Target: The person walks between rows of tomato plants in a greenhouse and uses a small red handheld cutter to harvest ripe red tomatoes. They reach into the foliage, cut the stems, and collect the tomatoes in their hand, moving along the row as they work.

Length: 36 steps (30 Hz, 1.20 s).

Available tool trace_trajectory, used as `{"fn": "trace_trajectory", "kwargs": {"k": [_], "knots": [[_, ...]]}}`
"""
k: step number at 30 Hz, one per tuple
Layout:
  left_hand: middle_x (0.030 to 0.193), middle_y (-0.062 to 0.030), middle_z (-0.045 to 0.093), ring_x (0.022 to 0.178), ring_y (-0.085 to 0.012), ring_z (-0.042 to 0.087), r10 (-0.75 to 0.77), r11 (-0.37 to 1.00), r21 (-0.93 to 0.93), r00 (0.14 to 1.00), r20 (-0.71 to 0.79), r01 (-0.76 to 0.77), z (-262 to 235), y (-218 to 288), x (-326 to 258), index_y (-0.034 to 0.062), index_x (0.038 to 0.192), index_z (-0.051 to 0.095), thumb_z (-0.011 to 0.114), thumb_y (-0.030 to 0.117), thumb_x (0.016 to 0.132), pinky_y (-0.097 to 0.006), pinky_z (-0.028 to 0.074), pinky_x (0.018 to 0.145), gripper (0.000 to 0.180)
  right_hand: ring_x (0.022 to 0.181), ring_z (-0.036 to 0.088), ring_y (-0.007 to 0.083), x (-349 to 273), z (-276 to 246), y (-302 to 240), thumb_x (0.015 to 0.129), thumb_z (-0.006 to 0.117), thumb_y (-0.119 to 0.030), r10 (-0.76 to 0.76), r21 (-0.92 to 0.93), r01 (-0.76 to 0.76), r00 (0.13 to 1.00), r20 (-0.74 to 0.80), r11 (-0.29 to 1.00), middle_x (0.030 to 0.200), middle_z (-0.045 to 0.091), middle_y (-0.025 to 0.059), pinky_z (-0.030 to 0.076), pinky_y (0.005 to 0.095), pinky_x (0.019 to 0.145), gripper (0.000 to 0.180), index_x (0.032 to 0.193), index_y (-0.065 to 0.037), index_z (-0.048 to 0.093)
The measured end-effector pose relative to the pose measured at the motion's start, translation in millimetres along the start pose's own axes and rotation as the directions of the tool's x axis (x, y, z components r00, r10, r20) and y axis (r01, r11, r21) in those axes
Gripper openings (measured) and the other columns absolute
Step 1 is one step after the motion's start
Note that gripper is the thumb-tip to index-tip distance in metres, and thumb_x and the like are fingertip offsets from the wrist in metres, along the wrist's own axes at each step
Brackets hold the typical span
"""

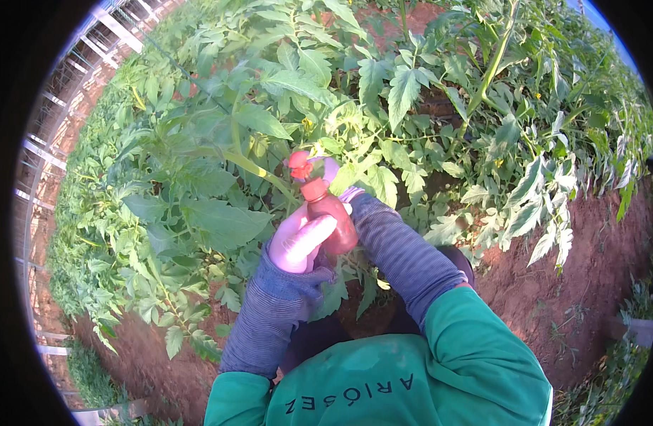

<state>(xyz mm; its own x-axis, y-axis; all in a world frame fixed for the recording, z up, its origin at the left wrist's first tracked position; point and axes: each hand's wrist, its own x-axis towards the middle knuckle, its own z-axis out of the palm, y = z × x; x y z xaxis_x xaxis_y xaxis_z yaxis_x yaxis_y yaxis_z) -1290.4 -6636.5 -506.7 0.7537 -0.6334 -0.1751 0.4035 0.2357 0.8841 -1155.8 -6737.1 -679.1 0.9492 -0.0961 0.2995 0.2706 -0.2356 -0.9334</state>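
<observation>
Green shirt (355, 358), nearest the camera. Left hand (298, 238): fingers wrapped around a red bottle (343, 231), tilted beside a stem (259, 170). Right hand (350, 194): partly behind the bottle, finger state unclear. Leaves (223, 220) surround both; soil (539, 291) lies beyond. Handling appears under way; what remains cannot be judged.
</observation>
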Motion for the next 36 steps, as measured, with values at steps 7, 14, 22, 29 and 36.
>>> {"fn": "trace_trajectory", "kwargs": {"k": [7, 14, 22, 29, 36], "knots": [[0.125, -0.0141, 0.041, 0.113, -0.0208, 0.043, 0.326, 0.943, 0.142, 0.922, -0.21, -0.301, -35.5, -17.0, -32.1, -0.0076, 0.138, 0.013, 0.061, 0.034, 0.075, -0.034, 0.028, 0.101, 0.089, 0.066, 0.058, 0.0079, 2.8, -59.1, -75.1, 0.086, 0.055, -0.029, 0.322, 0.131, -0.382, 0.886, 0.332, 0.915, 0.077, 0.065, 0.0035, 0.046, 0.0225, 0.064, 0.028, 0.102, -0.008, 0.063], [0.126, -0.0131, 0.037, 0.112, -0.0201, 0.043, 0.4, 0.916, 0.108, 0.892, -0.211, -0.386, -31.0, -18.4, -29.9, -0.0011, 0.141, 0.004, 0.063, 0.035, 0.071, -0.034, 0.032, 0.098, 0.098, 0.065, 0.055, 0.0097, 1.2, -36.5, -88.0, 0.085, 0.049, -0.018, 0.158, 0.301, -0.211, 0.969, 0.191, 0.93, 0.089, 0.059, 0.0049, 0.046, 0.0223, 0.057, 0.03, 0.111, -0.004, 0.05], [0.142, -0.0125, 0.023, 0.121, -0.0202, 0.036, 0.415, 0.909, 0.053, 0.889, -0.195, -0.413, -32.3, -13.2, -29.3, -0.0038, 0.139, 0.012, 0.059, 0.031, 0.074, -0.032, 0.027, 0.102, 0.088, 0.05, 0.049, 0.0112, 15.6, 2.5, -127.6, 0.088, 0.043, -0.05, 0.44, 0.536, -0.477, 0.874, 0.205, 0.697, 0.07, 0.058, 0.0054, 0.044, 0.0247, 0.05, 0.05, 0.11, -0.005, 0.049], [0.142, -0.0132, 0.023, 0.12, -0.0206, 0.037, 0.409, 0.912, 0.076, 0.89, -0.2, -0.402, -40.2, -13.5, -28.4, -0.0047, 0.139, 0.012, 0.059, 0.033, 0.073, -0.032, 0.028, 0.102, 0.089, 0.051, 0.052, 0.0143, 23.8, -0.2, -140.4, 0.089, 0.043, -0.037, 0.582, 0.548, -0.543, 0.804, 0.12, 0.636, 0.074, 0.062, 0.0112, 0.047, 0.0268, 0.047, 0.04, 0.108, -0.002, 0.048], [0.121, -0.0124, 0.044, 0.107, -0.0185, 0.046, 0.428, 0.904, 0.075, 0.889, -0.162, -0.421, -46.6, -19.3, -25.3, -0.003, 0.14, 0.009, 0.062, 0.033, 0.074, -0.032, 0.033, 0.097, 0.092, 0.051, 0.052, 0.0144, 29.5, 14.3, -149.5, 0.088, 0.044, -0.029, 0.598, 0.485, -0.565, 0.795, 0.105, 0.667, 0.079, 0.063, 0.0117, 0.049, 0.0276, 0.05, 0.036, 0.111, -0.002, 0.048]]}}
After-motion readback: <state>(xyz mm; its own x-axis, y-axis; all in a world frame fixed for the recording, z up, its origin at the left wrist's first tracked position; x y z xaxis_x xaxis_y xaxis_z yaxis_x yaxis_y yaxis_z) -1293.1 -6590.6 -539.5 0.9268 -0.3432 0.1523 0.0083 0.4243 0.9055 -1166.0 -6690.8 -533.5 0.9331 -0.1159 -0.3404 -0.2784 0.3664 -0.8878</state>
